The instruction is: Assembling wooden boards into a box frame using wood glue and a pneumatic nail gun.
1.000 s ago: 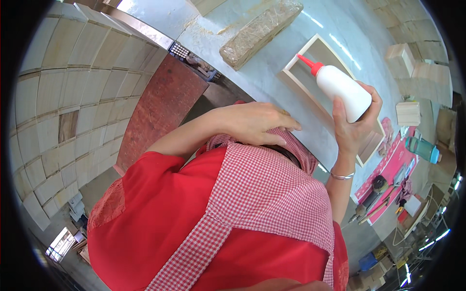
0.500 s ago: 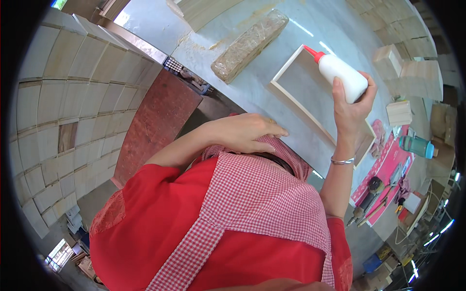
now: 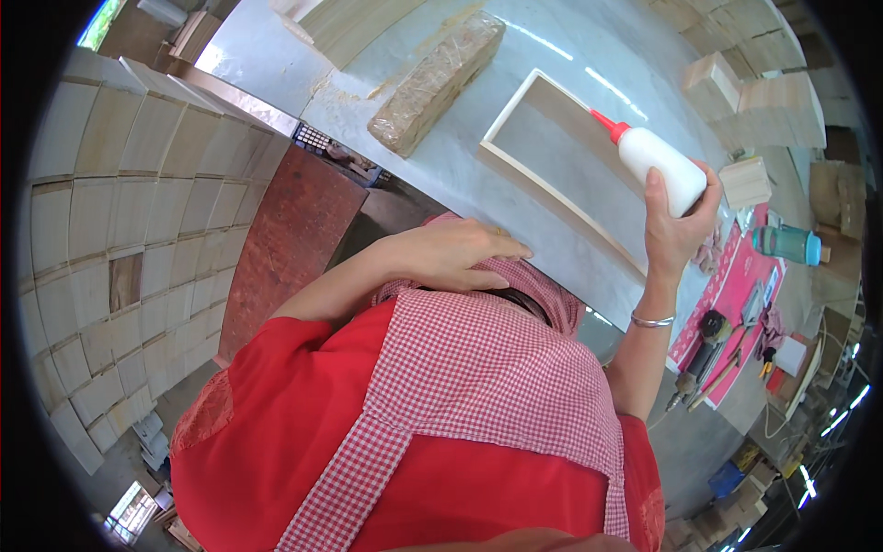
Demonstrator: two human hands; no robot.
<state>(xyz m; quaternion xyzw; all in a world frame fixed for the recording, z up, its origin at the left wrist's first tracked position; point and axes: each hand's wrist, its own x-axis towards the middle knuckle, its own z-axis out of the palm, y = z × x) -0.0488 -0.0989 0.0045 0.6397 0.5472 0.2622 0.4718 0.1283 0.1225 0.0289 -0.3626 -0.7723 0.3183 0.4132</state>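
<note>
My right hand (image 3: 679, 213) grips a white squeeze bottle (image 3: 664, 170) with a red pointed nozzle. The bottle is tilted, and its tip lies over the far long side of a thin wooden frame (image 3: 561, 202). That pale rectangular frame rests on the smooth grey tabletop (image 3: 441, 175); part of it is hidden behind my right hand and wrist. My left hand (image 3: 464, 253) holds nothing and lies against my checked apron at the near table edge, fingers stretched out and slightly apart.
A plastic-wrapped block (image 3: 437, 83) lies left of the frame. Wooden pieces (image 3: 773, 106) are stacked at the far right. A teal bottle (image 3: 786, 245) and a hand tool (image 3: 708, 354) lie on a pink cloth. Stacked wooden boards (image 3: 138, 202) rise at left beside a reddish board (image 3: 290, 248).
My right hand has moved the bottle slightly right and nearer, its tip going from the frame's far corner along the far side. The whole view has shifted a little; my left hand stays put.
</note>
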